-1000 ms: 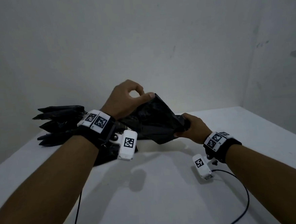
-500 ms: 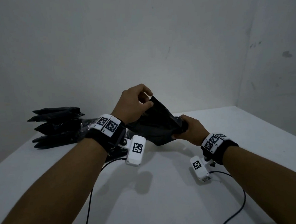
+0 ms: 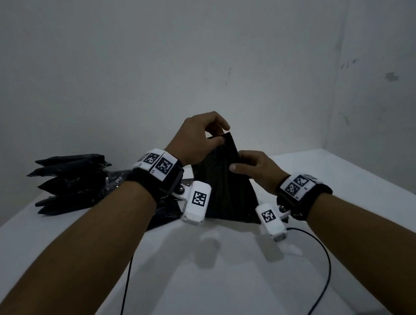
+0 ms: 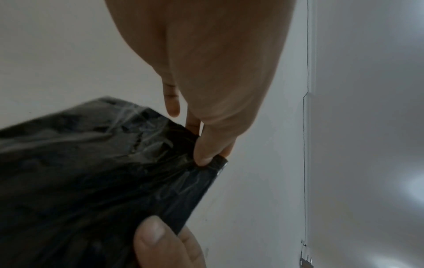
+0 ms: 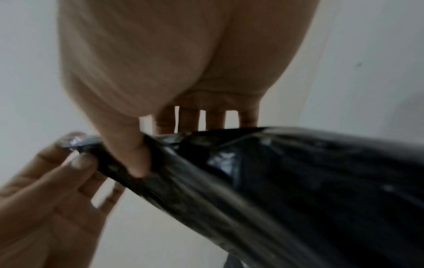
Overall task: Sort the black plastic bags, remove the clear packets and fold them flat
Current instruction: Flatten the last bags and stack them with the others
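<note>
At the back left corner of the white table lies a stack of black bags, their pointed ends toward the left edge, with crinkled clear wrapping showing at the stack's right end. Just right of it, near the middle of the table toward the back edge, both hands hold up one packet of black bags, which stands as a tall wedge with its wide lower edge down by the tabletop and its narrow top raised. The left hand is above and to the left of the packet, fingers curled, pinching the top corner between thumb and fingertips; the left wrist view shows glossy clear film over the black plastic there. The right hand is beside the packet's right edge, a little lower, thumb on the near face and fingers behind, gripping that edge. Two black cables trail from the wrist cameras across the front of the table.
</note>
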`<state>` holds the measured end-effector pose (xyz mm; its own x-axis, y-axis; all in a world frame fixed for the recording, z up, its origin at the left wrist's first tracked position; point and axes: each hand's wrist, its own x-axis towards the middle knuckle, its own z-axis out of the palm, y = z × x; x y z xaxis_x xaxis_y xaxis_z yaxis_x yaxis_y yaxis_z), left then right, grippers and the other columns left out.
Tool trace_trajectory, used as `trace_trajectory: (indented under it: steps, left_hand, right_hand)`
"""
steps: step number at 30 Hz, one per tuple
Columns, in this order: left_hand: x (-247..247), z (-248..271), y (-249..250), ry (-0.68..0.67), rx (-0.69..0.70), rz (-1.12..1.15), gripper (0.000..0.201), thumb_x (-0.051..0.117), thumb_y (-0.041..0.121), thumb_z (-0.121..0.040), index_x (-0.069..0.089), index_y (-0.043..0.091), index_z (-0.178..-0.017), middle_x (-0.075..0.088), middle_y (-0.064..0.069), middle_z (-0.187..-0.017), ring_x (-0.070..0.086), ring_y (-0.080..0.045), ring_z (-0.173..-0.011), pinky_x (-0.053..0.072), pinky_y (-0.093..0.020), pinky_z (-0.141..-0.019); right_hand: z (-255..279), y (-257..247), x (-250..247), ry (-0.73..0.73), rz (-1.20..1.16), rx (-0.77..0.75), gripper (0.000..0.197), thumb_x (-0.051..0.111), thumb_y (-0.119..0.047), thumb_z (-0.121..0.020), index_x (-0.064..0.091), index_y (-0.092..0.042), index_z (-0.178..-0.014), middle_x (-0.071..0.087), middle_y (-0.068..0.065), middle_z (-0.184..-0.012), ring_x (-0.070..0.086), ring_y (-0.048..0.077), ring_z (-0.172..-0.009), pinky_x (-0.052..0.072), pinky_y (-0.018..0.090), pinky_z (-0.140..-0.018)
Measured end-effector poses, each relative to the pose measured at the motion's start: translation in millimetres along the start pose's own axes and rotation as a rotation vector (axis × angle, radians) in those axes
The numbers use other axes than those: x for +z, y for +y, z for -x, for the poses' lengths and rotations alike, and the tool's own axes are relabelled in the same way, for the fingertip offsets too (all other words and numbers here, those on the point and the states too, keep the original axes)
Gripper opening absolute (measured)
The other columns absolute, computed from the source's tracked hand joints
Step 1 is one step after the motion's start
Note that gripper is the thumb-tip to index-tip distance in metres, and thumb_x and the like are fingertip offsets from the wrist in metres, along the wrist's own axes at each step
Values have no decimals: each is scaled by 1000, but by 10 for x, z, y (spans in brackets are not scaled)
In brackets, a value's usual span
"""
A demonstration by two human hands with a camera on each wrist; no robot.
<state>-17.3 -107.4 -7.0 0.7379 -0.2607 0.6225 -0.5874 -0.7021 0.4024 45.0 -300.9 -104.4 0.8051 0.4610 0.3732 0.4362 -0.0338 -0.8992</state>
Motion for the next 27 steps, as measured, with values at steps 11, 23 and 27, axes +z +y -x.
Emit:
trace_trajectory:
  steps: [11,23,27]
  left_hand:
    - [239,513,-676,59,-697,662,120,88,53,-62,21,26,-157,36,-10,-156,46,-23,-133,44,-33,-100]
    - [316,582,-741,78,-515,921,18,64,-1,-88,72,3,-103,76,-13,-101,73,-25,-91,58,-35,-89]
    - [192,459,-628,125,-491,875,15,64,-5,-89,69,2,-101,76,-8,-92,73,-20,-84,60,-29,-80]
  right_hand:
    - [-9,31,-39,72,-354,75,38,86,-10,-59,59,-5,-85,61,22,-99,63,32,-91,54,47,-90]
    - [64,-5,-420,119,-436,129,56,86,-22,-62,63,0,-107,72,14,-98,70,28,-89,59,40,-83]
    - [67,-41,-521,150,-414,116,39,79,-16,-66,64,-8,-101,73,6,-94,70,22,-87,56,42,-84]
